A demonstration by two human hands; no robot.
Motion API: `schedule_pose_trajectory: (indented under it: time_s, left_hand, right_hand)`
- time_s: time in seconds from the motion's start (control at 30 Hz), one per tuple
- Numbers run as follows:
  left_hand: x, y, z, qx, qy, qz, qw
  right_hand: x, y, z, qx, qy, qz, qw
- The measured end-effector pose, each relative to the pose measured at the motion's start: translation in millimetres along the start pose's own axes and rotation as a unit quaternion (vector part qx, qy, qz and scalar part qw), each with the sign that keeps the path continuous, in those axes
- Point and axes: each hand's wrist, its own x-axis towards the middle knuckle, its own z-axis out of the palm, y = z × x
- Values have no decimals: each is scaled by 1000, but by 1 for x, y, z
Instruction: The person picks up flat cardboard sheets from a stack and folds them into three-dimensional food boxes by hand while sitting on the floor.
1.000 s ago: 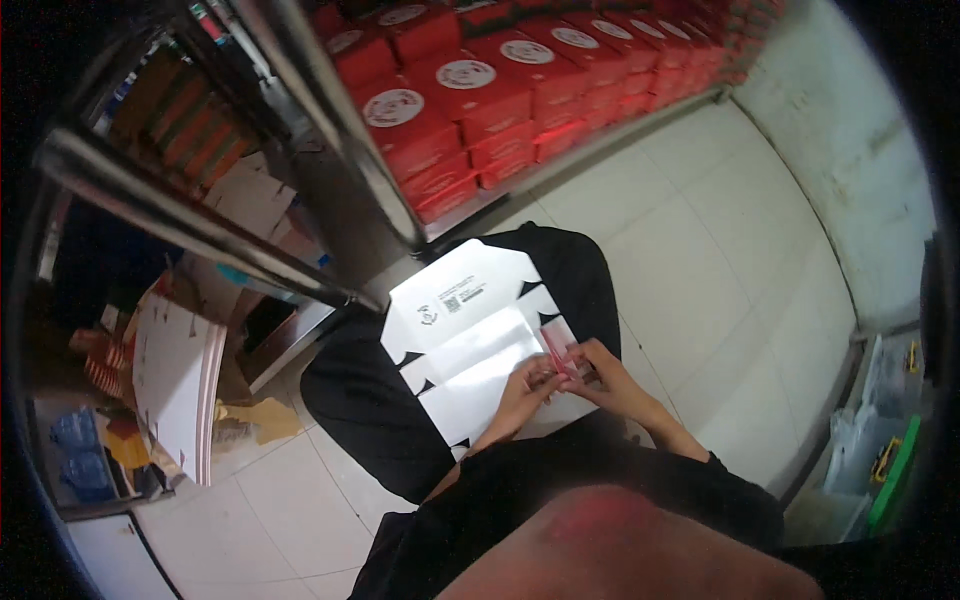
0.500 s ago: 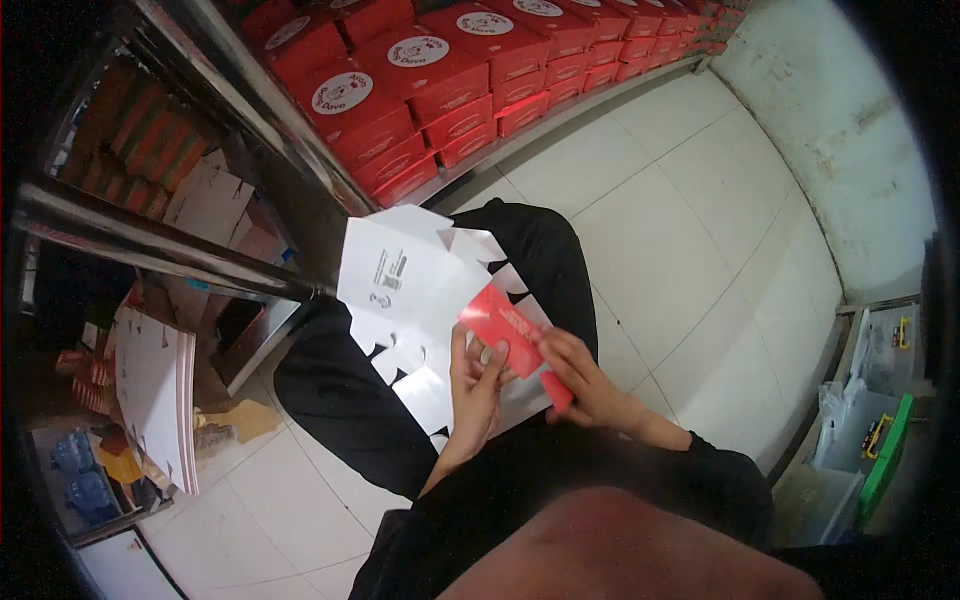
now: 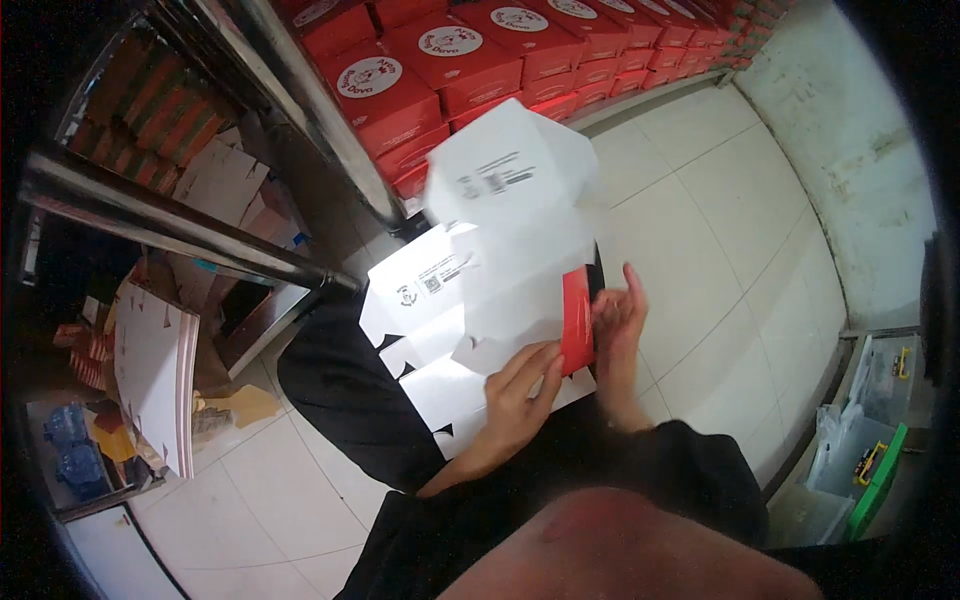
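A partly folded cardboard box blank (image 3: 530, 235), white inside with a red outer panel (image 3: 577, 320), is raised and tilted over my lap, its far flap blurred. My left hand (image 3: 520, 395) grips its near edge beside the red panel, fingers bent together. At the panel's right side is my right hand (image 3: 620, 325), fingers apart and index finger pointing up; its fingertips are at or very near the red edge. Beneath lies another flat white box blank (image 3: 410, 300) with small dark print, spread over my black-clothed legs. The raised blank hides part of it.
Stacked red boxes (image 3: 450, 65) with round white labels line the far shelf. Metal poles (image 3: 200, 235) stand at left, near stacked flat cardboard sheets (image 3: 150, 380). Clear plastic containers (image 3: 850, 460) and a green lid (image 3: 880, 480) sit at right. Pale tiles (image 3: 700, 240) cover the floor.
The upper blank has swung up and right, its printed flap lifting off the lower blank. Both hands moved right; my right hand's fingers went from curled on the red panel to spread.
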Motion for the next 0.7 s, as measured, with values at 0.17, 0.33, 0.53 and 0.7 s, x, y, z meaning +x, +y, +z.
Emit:
schedule_pose_trajectory:
  time_s: [0.17,0.33,0.53,0.7]
  left_hand:
    - [2,20,-42,126,71,-39,989]
    - [3,8,-51,87,186,-103,973]
    - [-2,-9,-55,0,231,24,973]
    - [10,-1,-43,22,293,-56,954]
  right_hand:
    - [66,-35,6,-119,-108,-27,987]
    - [76,-58,26,-51,-320,95,941]
    - [61,-60,37,-48,-281,17,958]
    - [45,-40,42,190,-130,210,950]
